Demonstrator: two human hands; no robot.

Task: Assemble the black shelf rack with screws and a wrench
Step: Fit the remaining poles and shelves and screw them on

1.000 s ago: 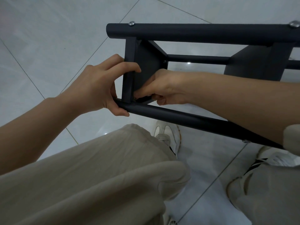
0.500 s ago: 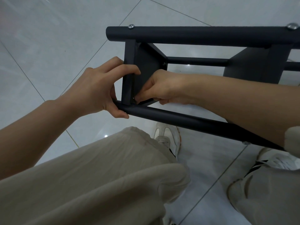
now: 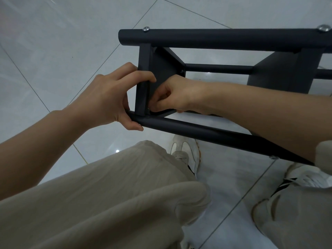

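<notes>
Black shelf rack (image 3: 215, 39) is held across the upper middle of the frame.
Its left end bar is gripped by the left hand (image 3: 106, 99); the right hand (image 3: 172, 96) is bunched at the inner lower corner, anything pinched being hidden.

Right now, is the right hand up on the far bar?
No, the right hand is down at the rack's near corner, fingers curled there, beside the left hand.
</notes>
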